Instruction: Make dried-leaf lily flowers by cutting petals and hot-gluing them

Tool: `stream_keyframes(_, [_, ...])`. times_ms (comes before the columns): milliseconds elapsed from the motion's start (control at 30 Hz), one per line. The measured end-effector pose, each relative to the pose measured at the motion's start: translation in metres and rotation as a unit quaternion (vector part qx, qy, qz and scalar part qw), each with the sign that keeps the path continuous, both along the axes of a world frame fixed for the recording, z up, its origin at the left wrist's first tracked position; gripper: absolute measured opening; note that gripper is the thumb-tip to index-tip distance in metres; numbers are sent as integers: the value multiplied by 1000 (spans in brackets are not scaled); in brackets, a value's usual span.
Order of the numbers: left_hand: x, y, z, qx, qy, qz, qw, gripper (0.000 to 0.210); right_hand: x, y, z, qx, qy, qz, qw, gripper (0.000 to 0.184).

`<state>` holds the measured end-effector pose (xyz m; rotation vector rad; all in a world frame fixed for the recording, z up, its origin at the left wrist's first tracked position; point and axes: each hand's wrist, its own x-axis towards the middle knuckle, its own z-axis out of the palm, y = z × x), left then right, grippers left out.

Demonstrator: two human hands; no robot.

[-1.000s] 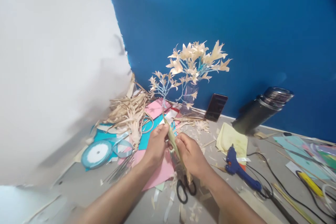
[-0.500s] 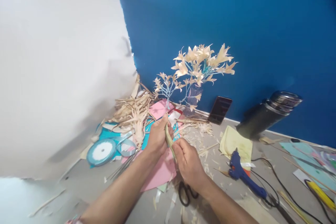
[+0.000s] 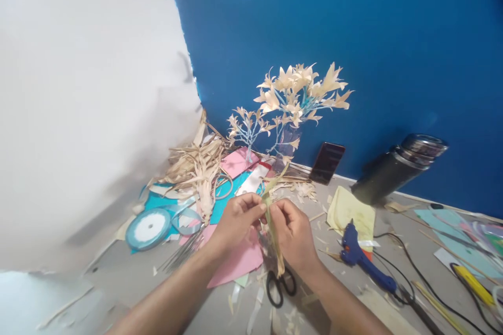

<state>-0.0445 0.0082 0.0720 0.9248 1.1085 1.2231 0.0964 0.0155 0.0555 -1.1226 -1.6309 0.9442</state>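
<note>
A long pale green dried husk strip (image 3: 274, 225) runs upright between my two hands. My left hand (image 3: 241, 217) pinches it near its upper part with thumb and fingers. From the other side, my right hand (image 3: 293, 227) has its fingers closed on the same strip, close to the left fingertips. Below the strip's lower end lie scissors with black handles (image 3: 281, 289). Pink paper (image 3: 236, 261) is spread under my left hand. Past my hands stand a small branch of husk flowers (image 3: 250, 128) on blue stems and a larger husk-flower bunch (image 3: 301, 89) in a clear vase.
Dried husks (image 3: 196, 162) are heaped at the back left, by a blue ribbon spool (image 3: 148, 227) and thin wires. To the right lie a blue glue gun (image 3: 365, 261) with its cord, yellow paper (image 3: 351, 209), a phone (image 3: 327, 162), a black flask (image 3: 396, 170) and a yellow cutter (image 3: 474, 283).
Both hands have shifted slightly and their fingertips are closer together. The strip now stands more upright, its top rising above the hands and its lower end hanging over the scissors.
</note>
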Motion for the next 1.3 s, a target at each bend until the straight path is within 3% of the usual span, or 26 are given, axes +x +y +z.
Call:
stream_keyframes(133, [-4,5,-7,-48,-92,-34,994,22,1,1,2,-51,38,20,998,28])
stream_keyframes(233, [-6,7,-9,-66,-97,-39,992,19,2,4,3,-81,40,40,995,25])
stream_keyframes(500, [-4,6,-1,-23,138,3,990,7,7,12,5,-58,-77,34,995,18])
stream_keyframes(600, [-2,6,-5,-9,159,10,987,7,7,12,1,-17,-104,27,994,15])
stream_keyframes(767, [6,5,-13,40,158,47,986,10,4,7,-9,130,-165,-19,977,18])
stream_keyframes(867, [5,5,-14,57,118,44,990,10,5,4,-9,155,-145,-24,977,18])
stream_keyframes(967, [-1,5,-14,9,53,7,999,12,8,5,-1,58,-52,-13,997,19])
stream_keyframes(1100, [-5,3,-10,-54,-132,-38,989,15,10,15,5,-80,38,4,996,20])
stream_keyframes(1200, [-6,-8,1,-21,-211,-100,972,19,11,27,-2,-90,28,-19,995,17])
stream_keyframes(1300, [-19,-24,13,27,-218,-143,965,23,17,40,-14,-97,14,-56,994,13])
